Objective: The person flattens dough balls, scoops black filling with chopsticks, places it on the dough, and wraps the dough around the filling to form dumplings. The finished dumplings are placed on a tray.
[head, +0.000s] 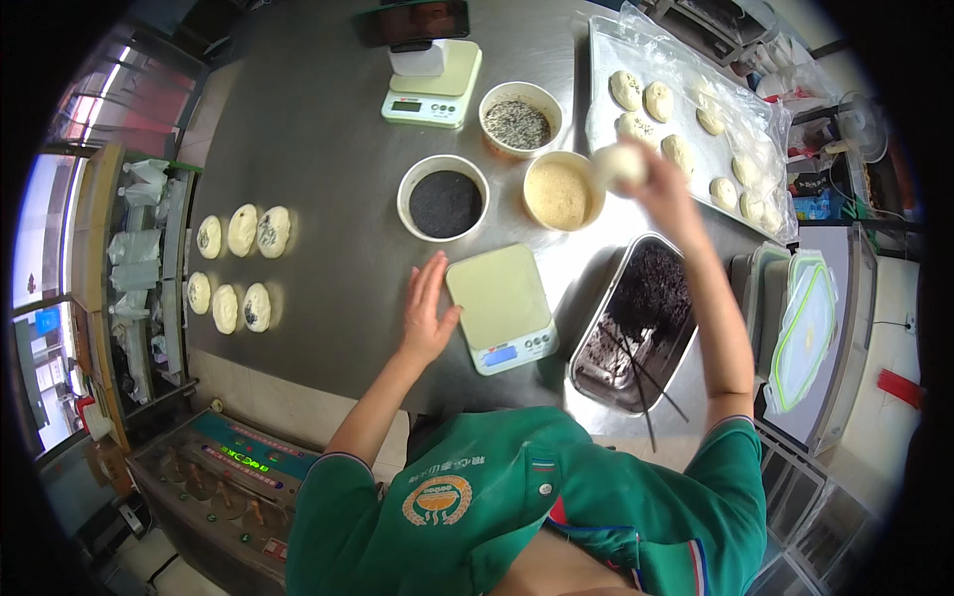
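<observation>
Blurred by motion, my right hand [662,186] holds a pale dough ball [621,167] between the bowl of pale yellow crumbs [560,192] and the metal baking tray [605,45]. Several seed-flecked dough pieces [677,155] lie on that tray. My left hand [428,316] rests empty on the steel table, its fingers apart, beside a kitchen scale [501,298] with a bare platform. Above it stands a bowl of black filling [446,204]. A bowl of mixed black and white seeds [518,123] is behind the crumb bowl.
A steel pan of dark purple-black food [648,290] has thin sticks leaning in it. Several dough pieces [274,232] lie at the table's left. A second scale [425,104] supports a stand with a dark device. Plastic film [745,112] partly covers the tray. Lidded containers [809,328] stand at right.
</observation>
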A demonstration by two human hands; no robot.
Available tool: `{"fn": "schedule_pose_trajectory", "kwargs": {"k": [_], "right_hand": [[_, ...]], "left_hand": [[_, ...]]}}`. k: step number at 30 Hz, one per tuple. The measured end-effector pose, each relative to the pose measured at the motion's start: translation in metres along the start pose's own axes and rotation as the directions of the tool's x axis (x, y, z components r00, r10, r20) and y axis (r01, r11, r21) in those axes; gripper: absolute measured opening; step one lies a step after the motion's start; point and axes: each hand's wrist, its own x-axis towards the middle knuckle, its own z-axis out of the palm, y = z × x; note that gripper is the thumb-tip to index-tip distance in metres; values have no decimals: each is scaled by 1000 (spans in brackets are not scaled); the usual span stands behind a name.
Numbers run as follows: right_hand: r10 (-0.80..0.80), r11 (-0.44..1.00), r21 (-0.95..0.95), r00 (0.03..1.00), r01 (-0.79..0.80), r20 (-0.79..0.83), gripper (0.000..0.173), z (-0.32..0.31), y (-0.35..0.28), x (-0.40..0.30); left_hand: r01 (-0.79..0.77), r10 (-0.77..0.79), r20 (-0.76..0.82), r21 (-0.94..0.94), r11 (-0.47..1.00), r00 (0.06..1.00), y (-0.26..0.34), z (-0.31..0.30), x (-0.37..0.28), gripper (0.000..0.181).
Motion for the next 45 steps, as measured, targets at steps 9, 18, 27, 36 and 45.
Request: {"fn": "schedule_pose_trajectory", "kwargs": {"k": [9, 18, 27, 36, 45], "right_hand": [[-831, 432, -206, 476, 878, 288, 46, 286, -114, -120], [-377, 909, -101, 901, 404, 215, 27, 290, -67, -211], [-383, 918, -81, 921, 388, 76, 24, 275, -81, -234], [-320, 947, -7, 944, 322, 81, 32, 291, -102, -236], [-316, 935, -156, 948, 319, 44, 74, 316, -119, -197]], "left_hand": [[161, -151, -367, -4, 987, 918, -32, -141, -73, 49], [-145, -46, 292, 597, 789, 955, -51, -73, -81, 58], [267, -235, 198, -148, 952, 952, -71, -106, -68, 69], [57, -221, 424, 366, 929, 878, -88, -104, -87, 68], [103, -144, -91, -354, 929, 985, -81, -120, -115, 59]]}}
